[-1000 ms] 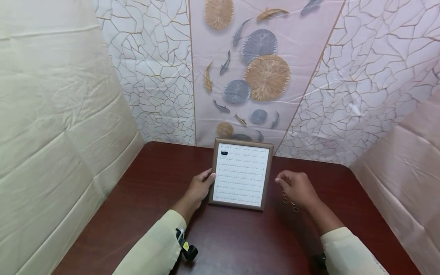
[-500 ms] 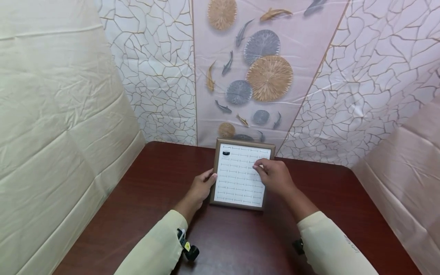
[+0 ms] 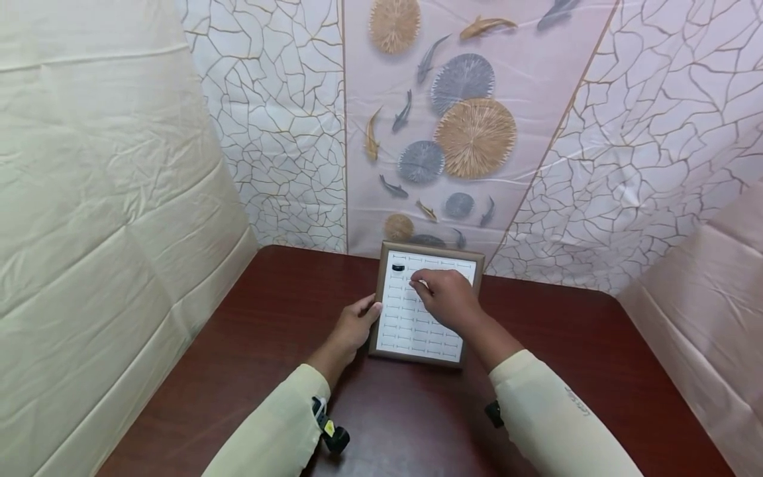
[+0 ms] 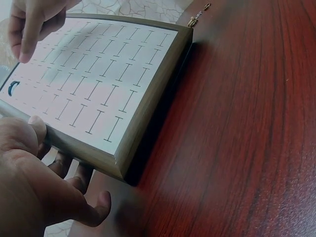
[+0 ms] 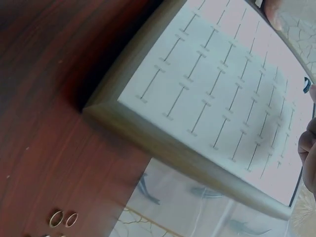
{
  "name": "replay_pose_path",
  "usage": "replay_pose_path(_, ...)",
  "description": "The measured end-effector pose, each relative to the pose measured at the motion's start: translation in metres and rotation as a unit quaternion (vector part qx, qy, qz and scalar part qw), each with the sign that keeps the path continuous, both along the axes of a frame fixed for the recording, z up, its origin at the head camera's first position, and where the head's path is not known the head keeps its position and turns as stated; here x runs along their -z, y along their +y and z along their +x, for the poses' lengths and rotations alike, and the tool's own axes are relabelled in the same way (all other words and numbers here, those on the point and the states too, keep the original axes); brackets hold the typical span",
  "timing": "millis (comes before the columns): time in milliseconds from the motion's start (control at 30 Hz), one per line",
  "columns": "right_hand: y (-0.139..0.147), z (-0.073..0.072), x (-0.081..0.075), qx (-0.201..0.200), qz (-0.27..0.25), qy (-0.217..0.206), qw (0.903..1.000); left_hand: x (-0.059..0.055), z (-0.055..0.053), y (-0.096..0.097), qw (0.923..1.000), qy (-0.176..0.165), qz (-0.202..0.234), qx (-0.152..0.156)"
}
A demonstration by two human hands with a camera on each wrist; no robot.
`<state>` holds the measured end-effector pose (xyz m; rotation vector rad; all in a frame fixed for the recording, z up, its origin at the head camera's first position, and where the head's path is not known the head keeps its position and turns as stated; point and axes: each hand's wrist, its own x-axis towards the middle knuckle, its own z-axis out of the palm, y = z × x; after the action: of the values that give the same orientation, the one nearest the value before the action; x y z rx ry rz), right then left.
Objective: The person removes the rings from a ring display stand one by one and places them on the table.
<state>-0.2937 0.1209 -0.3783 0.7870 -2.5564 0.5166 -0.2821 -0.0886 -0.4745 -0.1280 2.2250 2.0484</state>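
A wooden-framed ring display board [image 3: 415, 358] with rows of slits in its white face stands tilted on the table. My left hand [image 3: 352, 328] grips its left edge, thumb at the front and fingers behind. One black ring [image 3: 398, 268] sits in a slit at the upper left. My right hand [image 3: 447, 298] is over the upper part of the board, just right of the black ring, with thumb and index finger pinched on what looks like a small ring, almost wholly hidden by the fingertips. In the right wrist view, gold rings [image 5: 51, 220] lie on the table beside the board.
The dark red wooden table [image 3: 250, 371] reaches back to a patterned cloth wall [image 3: 286, 165]. Plain cloth [image 3: 119, 199] hangs at the left. Several small rings [image 4: 192, 21] lie beyond the board's far corner in the left wrist view.
My right hand has moved left from beside the board, near the loose rings, to over its upper part close to the black ring. The left hand keeps its grip on the edge.
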Motion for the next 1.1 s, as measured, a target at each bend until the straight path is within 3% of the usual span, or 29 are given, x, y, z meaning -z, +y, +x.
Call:
replay_pose_path(767,-0.028,-0.019,0.003,0.033,-0.017,0.003,0.9993,0.0,0.001,0.0,0.9999,0.0,0.011,0.004)
replay_pose_path(1100,-0.031,-0.022,0.002,0.019,-0.041,-0.024,0.9987,0.004,0.0,0.0,0.9999,0.0,0.011,0.006)
